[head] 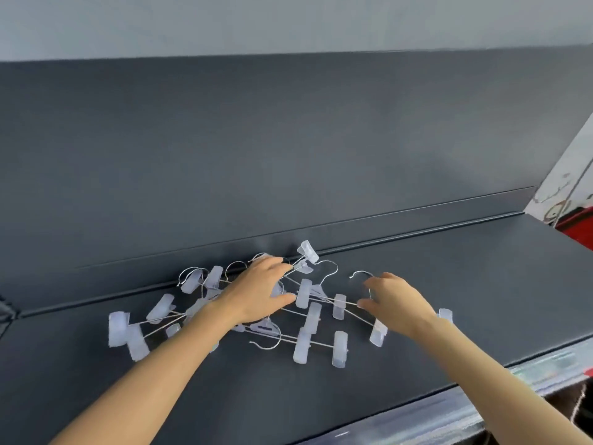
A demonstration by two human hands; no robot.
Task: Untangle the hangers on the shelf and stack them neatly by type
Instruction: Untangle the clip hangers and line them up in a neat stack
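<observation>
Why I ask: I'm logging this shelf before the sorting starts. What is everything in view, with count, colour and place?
metal-wire clip hangers with translucent white plastic clips: several, too tangled to count; silver wire, whitish clips; one pile mid-shelf, near the back.
dark grey flat shelf: one; under the pile.
dark grey back panel: one; upright behind the shelf.
red and white object: one, cut off; far right edge.
left hand: one; resting on the pile's middle, fingers fairly straight.
right hand: one; at the pile's right end beside a wire hook, fingers curved, grip unclear.
</observation>
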